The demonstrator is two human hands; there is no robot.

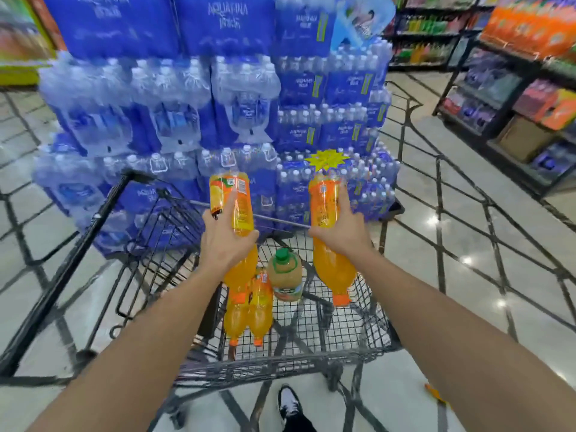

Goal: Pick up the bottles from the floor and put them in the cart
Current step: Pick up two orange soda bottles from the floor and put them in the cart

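Note:
My left hand (226,241) grips a large orange soda bottle (232,198) held cap-down over the wire shopping cart (367,347). My right hand (341,230) grips a second orange soda bottle (333,269), also cap-down, its orange cap just above the cart's right side. Inside the cart lie two smaller orange bottles (247,310) side by side, caps toward me. A juice jug with a green cap (285,274) lies beside them in the middle of the basket.
A tall stack of blue shrink-wrapped water packs (218,113) stands right behind the cart. The cart's black handle (78,254) runs along the left. Shelves of drinks (514,98) line the right. My shoe (288,403) is on the tiled floor below the cart.

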